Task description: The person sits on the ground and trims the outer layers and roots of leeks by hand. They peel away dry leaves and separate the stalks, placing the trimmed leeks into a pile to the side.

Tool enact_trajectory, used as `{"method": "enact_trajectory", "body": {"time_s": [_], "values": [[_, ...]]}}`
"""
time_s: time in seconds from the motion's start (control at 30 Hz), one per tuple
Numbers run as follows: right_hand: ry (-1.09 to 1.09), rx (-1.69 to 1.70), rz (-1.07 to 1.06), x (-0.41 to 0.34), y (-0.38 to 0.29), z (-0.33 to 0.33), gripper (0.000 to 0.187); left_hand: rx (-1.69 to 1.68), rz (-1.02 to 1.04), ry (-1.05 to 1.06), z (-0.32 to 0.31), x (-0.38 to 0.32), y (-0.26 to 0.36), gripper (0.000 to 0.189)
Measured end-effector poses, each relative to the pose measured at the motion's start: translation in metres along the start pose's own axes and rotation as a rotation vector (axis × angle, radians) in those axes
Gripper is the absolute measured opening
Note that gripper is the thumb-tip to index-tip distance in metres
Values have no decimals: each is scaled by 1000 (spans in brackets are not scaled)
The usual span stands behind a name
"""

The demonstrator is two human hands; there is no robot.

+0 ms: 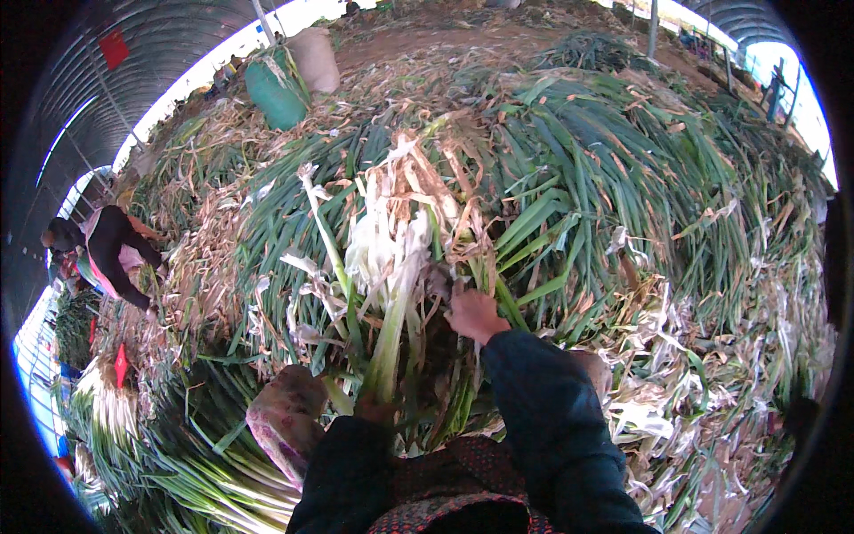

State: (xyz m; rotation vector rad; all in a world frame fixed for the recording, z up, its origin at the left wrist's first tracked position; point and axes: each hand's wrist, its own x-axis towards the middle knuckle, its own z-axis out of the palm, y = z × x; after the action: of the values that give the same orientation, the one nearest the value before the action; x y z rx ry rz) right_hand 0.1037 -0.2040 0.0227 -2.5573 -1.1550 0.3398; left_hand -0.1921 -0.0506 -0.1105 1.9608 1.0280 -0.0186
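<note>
A thick Welsh onion stalk (390,340) runs up from my left hand (375,410), which is shut around its green part in shadow. Its pale end, wrapped in loose papery skin, points away from me. To the right of the stalk is my right hand (475,315), with its fingers curled beside dry brown leaves (470,243). Whether anything is between those fingers is hard to make out. Just beyond lies a heap of white onion shanks with dirty roots (380,220).
Long green onion leaves (620,147) spread in piles ahead. Peeled skins (640,414) litter the ground at right. Trimmed onions (247,480) lie at lower left, near a tied bundle (113,407). A green sack (277,93) stands farther off. Another person (117,247) bends at left.
</note>
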Motion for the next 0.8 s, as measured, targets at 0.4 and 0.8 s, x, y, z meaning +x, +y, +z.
{"method": "enact_trajectory", "body": {"time_s": [0.4, 0.8], "values": [[-170, 70, 19, -59, 46, -12, 77, 374, 152, 348, 14, 20, -3, 57], [11, 79, -23, -122, 60, -39, 82, -442, 482, -59, 122, 117, 205, 35]]}}
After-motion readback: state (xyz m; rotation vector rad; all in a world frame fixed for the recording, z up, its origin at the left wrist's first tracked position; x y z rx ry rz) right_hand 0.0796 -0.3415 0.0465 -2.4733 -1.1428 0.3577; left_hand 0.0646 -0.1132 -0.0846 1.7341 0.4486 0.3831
